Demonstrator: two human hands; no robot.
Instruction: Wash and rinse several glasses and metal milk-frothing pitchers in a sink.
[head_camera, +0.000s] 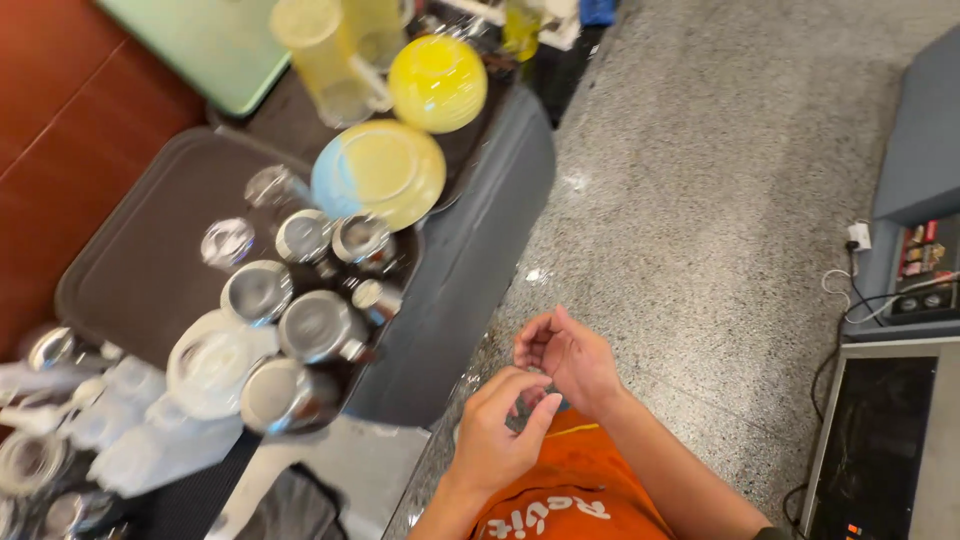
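My left hand (497, 432) and my right hand (565, 357) are close together in front of my orange apron (560, 500), above the speckled grey floor. Their fingers are curled and touch each other near the fingertips. Neither hand holds any object that I can make out. A dark tray (130, 260) to the left carries several upturned steel cups (320, 325) and a white saucer (210, 365).
A yellow bowl (437, 83), a yellow-and-blue plate (380, 172) and a pale yellow plastic jug (325, 60) stand at the top of the grey cart (470, 250). Clear glasses (110, 420) lie bottom left. A dark appliance (875, 440) and cables are on the right.
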